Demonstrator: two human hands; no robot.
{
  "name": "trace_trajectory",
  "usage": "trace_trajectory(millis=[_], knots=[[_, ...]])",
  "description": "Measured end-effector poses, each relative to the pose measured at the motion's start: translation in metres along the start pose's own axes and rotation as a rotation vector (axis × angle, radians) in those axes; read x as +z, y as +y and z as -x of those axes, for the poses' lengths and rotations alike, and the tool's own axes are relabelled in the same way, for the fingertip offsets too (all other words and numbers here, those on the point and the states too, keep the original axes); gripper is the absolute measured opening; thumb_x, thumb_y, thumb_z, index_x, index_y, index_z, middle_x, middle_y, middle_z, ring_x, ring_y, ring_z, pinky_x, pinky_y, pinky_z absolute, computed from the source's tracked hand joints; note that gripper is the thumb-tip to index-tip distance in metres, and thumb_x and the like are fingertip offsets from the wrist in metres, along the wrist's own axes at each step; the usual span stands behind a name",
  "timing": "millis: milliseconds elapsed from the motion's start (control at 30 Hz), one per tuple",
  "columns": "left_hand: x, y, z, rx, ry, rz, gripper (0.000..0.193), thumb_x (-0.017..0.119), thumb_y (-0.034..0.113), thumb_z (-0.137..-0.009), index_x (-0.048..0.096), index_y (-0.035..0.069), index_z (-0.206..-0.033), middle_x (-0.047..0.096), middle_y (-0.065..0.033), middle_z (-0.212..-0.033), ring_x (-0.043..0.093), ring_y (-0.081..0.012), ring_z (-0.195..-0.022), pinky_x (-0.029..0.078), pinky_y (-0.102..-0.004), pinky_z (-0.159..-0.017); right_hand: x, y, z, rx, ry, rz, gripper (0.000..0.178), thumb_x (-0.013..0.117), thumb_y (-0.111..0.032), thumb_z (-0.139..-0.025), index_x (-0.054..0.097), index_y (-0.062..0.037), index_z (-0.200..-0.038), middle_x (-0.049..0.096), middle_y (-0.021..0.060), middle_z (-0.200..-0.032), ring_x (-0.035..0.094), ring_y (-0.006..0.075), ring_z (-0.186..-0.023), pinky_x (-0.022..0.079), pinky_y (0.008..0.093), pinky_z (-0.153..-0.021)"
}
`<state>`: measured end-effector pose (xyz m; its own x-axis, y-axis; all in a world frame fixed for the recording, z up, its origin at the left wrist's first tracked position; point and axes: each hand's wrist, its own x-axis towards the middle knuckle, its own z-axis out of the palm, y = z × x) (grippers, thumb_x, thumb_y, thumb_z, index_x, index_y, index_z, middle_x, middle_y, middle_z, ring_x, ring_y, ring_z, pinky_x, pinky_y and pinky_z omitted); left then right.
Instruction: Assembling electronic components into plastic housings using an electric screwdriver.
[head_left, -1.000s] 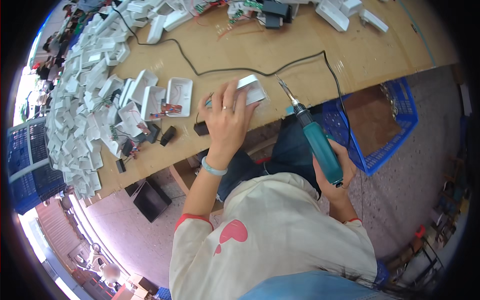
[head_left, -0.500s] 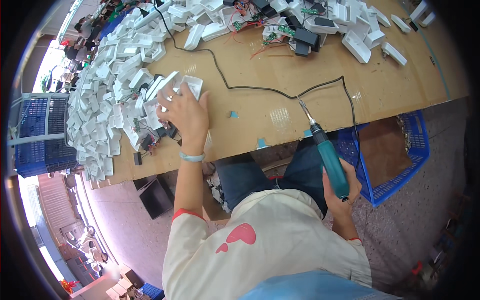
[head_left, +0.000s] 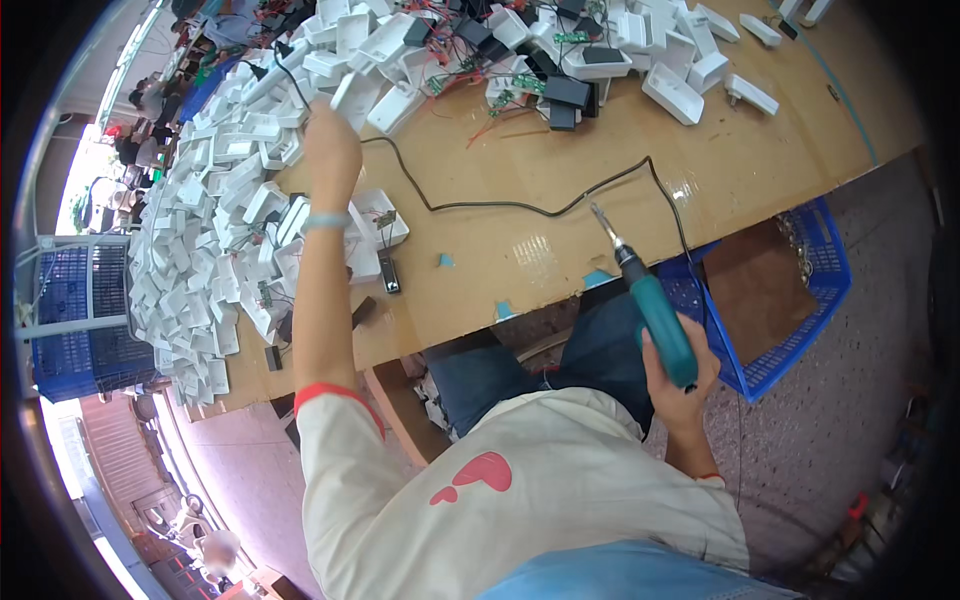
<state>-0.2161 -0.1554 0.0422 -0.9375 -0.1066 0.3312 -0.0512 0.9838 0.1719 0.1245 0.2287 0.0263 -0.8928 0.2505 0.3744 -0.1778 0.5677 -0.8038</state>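
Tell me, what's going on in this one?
A person works at a table heaped with white plastic cases. The right hand grips a green electric screwdriver, its tip pointing over the table. The left hand is stretched out to the cases; what its fingers touch cannot be made out. An open white case with a small part inside lies beside the left wrist, and a blue basket stands below the table edge on the right.

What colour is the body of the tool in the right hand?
The tool's body is teal green; head view shows it.
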Motion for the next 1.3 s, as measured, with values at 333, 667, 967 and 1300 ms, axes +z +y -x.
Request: trace_trajectory(millis=[333, 667, 967, 1300], knots=[[-0.012, 0.098, 0.218, 0.485, -0.237, 0.261, 0.036, 0.059, 0.004, -0.092, 0.049, -0.005, -0.125, 0.064, -0.0258, -0.106, 0.062, -0.042, -0.104, 0.055, -0.0499, -0.074, 0.006, 0.01, -0.013, 0.047, -0.006, -0.065, 0.035, 0.079, 0.002, -0.084, 0.066, 0.0013, -0.117, 0.074, 0.0129, -0.101, 0.072, 0.0188, -0.086, 0.055, 0.0295, -0.079], [-0.047, 0.107, 0.16, 0.492, -0.436, 0.292, 0.039, 0.057, 0.024, -0.104, 0.052, -0.002, -0.131, 0.067, -0.0233, -0.11, 0.065, -0.0435, -0.096, 0.052, -0.0506, -0.082, 0.003, 0.007, -0.011, 0.044, -0.025, -0.059, 0.038, 0.078, 0.004, -0.082, 0.066, 0.0012, -0.118, 0.073, 0.0133, -0.102, 0.072, 0.0199, -0.086, 0.055, 0.0293, -0.079], [0.033, 0.09, 0.033, 1.213, 0.066, -0.174, 0.035, 0.062, 0.012, -0.089, 0.067, 0.015, -0.123, 0.062, -0.0082, -0.123, 0.058, -0.0269, -0.116, 0.048, -0.0376, -0.098, 0.002, 0.0, -0.014, -0.005, 0.037, -0.036, 0.025, 0.08, -0.007, -0.088, 0.066, 0.0016, -0.107, 0.07, 0.0085, -0.086, 0.066, 0.0136, -0.074, 0.052, 0.0277, -0.068], [0.024, 0.098, 0.011, 1.564, -0.064, -0.438, 0.016, 0.062, 0.016, -0.09, 0.074, 0.014, -0.099, 0.059, 0.0001, -0.124, 0.054, -0.0199, -0.113, 0.045, -0.0325, -0.094, -0.003, 0.001, -0.008, 0.035, 0.036, -0.033, 0.026, 0.081, -0.006, -0.088, 0.067, 0.0008, -0.109, 0.071, 0.0077, -0.087, 0.066, 0.0132, -0.075, 0.053, 0.0278, -0.069]])
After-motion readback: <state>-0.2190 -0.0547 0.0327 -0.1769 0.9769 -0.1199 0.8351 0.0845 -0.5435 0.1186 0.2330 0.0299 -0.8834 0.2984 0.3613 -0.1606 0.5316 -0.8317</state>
